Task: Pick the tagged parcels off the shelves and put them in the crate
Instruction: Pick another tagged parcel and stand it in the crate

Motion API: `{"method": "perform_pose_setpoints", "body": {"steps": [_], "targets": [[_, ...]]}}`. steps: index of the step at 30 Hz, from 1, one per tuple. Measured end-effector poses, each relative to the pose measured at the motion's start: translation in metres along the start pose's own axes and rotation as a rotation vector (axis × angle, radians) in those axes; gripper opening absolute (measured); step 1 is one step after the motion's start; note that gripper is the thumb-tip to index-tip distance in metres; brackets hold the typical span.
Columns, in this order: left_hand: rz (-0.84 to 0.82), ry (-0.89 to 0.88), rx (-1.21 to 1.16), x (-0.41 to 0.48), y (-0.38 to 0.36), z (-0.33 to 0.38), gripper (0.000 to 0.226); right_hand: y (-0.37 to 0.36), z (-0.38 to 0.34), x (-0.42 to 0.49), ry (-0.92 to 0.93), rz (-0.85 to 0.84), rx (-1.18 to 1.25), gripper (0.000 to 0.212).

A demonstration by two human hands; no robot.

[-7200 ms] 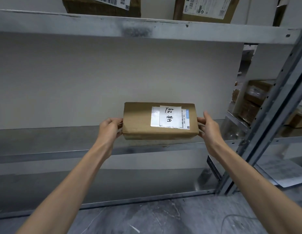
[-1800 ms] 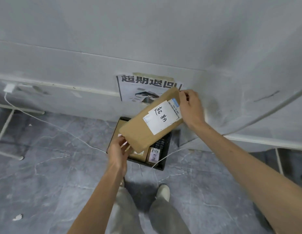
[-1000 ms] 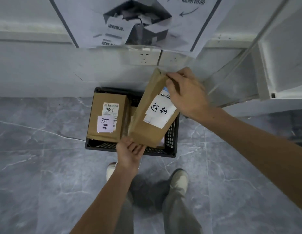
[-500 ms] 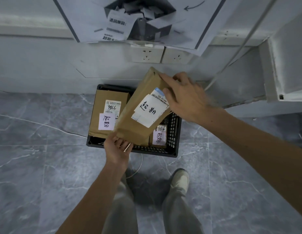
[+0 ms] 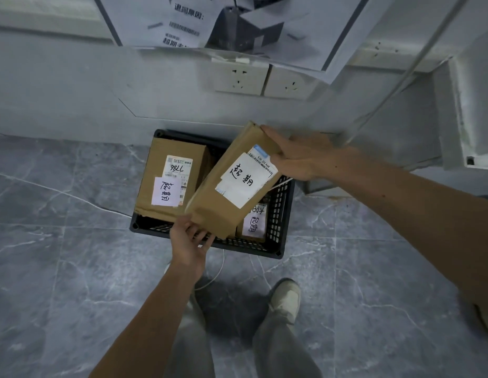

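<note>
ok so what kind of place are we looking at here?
Probably a parcel depot or pickup-point storeroom. A labelled cardboard parcel with a handwritten tag is being lowered toward a black crate that already holds other tagged ones, and a printed notice above pictures a box.

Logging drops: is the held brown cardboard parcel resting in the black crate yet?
Not yet: the brown cardboard parcel is tilted above the black plastic crate, held by left hand and right hand.
</note>
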State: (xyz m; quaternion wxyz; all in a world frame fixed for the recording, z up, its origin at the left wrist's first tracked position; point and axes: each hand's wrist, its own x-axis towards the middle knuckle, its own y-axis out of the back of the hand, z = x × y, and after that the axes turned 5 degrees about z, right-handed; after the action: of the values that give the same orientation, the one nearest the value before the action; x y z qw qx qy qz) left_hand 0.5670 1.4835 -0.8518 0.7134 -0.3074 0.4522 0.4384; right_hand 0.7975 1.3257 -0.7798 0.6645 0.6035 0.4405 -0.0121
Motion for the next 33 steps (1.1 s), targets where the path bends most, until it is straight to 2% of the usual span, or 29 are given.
{"method": "perform_pose_setpoints", "body": {"steps": [4, 8, 11, 14, 19, 22, 27, 29, 33], "targets": [[0.003, -0.084, 0.032, 0.024, -0.003, -0.009, 0.027, -0.028, 0.008, 0.013, 0.021, 0.039, -0.047, 0.068], [-0.072, -0.146, 0.077, 0.043, -0.011, -0.017, 0.027, -0.035, 0.025, 0.016, -0.049, 0.041, 0.059, 0.073], [-0.139, -0.164, 0.115, 0.059, -0.015, -0.024, 0.038, -0.040, 0.033, 0.017, -0.043, 0.095, 0.023, 0.074], [-0.186, -0.145, 0.226, 0.074, -0.016, -0.034, 0.049, -0.049, 0.037, 0.023, -0.049, 0.080, 0.008, 0.070], [-0.159, -0.040, 0.417, 0.102, -0.013, -0.042, 0.063, -0.067, 0.034, 0.037, -0.080, 0.117, 0.018, 0.074], [-0.151, 0.002, 0.514, 0.110, -0.014, -0.045, 0.065, -0.084, 0.029, 0.046, -0.094, 0.075, 0.016, 0.067], [-0.131, 0.053, 0.641, 0.114, -0.006, -0.060, 0.070, -0.105, 0.019, 0.064, -0.132, 0.070, 0.175, 0.066], [-0.186, 0.052, 0.683, 0.108, -0.007, -0.063, 0.060, -0.108, 0.015, 0.072, -0.151, 0.091, 0.283, 0.066], [-0.258, 0.187, 0.640, 0.098, -0.014, -0.082, 0.039, -0.108, 0.004, 0.091, -0.148, 0.161, 0.493, 0.065]]}}
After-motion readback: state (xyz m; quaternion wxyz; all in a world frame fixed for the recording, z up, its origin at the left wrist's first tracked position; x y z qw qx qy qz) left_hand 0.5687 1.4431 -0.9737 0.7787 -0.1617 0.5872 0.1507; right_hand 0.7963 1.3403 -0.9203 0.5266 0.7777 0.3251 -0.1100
